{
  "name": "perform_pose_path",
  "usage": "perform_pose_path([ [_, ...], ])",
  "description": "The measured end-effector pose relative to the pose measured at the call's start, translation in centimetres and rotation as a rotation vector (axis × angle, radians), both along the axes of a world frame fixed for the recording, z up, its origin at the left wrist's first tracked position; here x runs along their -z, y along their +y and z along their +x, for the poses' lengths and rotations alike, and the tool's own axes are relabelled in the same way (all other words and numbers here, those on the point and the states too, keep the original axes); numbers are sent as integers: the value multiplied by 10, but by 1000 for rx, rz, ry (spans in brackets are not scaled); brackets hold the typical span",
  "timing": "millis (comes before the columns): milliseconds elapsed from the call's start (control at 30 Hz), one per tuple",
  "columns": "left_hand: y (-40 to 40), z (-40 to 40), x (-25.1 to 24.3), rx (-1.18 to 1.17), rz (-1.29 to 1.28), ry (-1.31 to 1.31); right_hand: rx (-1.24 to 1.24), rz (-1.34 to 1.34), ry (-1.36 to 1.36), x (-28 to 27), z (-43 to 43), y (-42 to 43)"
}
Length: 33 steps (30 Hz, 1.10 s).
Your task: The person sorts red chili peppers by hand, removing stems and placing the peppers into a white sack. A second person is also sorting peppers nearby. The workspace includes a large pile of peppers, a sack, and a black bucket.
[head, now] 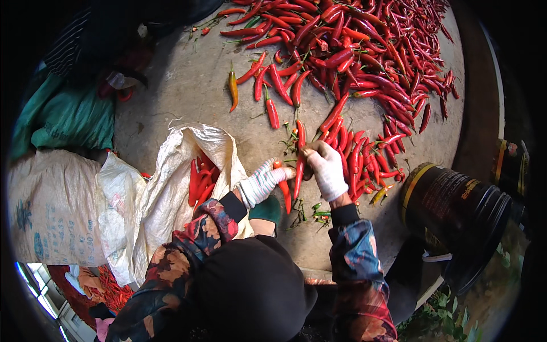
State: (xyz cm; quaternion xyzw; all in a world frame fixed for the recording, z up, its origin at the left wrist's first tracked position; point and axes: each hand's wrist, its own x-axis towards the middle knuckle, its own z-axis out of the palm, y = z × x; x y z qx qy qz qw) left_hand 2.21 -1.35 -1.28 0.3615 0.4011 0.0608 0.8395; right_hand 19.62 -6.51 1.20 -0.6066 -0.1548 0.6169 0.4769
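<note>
My left hand [267, 179], in a striped glove, is closed around a red chili pepper [283, 190] that hangs from the fingers. Just right of it, my right hand [323, 164], in a whitish glove, has its fingertips at a second red chili pepper [300, 164], held upright between the two hands. Below the hands lie green stem scraps [298, 213] and small green peppers [321, 213]. More stems [291, 139] are above. A white woven sack [149, 188] stands open at left with red chilies [201, 181] inside. Beside my right hand is a pile of chilies [363, 162].
A large heap of red chilies [367, 55] covers the upper right of the concrete floor [188, 85]. A dark plastic bucket [448, 201] lies tilted at right. Green sacks [77, 115] and another woven sack [51, 205] are at left. A person in dark clothing [128, 25] is at upper left.
</note>
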Motion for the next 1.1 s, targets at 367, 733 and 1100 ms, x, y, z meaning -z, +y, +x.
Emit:
perform_pose_path([
  [367, 10, -19, -29, 504, 2, -328, -229, 138, 55, -32, -17, -18],
  [733, 23, -38, -18, 579, 345, 345, -459, 255, -891, 2, -6, 68],
  [1100, 28, -29, -13, -287, 137, 307, -561, 92, -1315, 42, -10, 189],
])
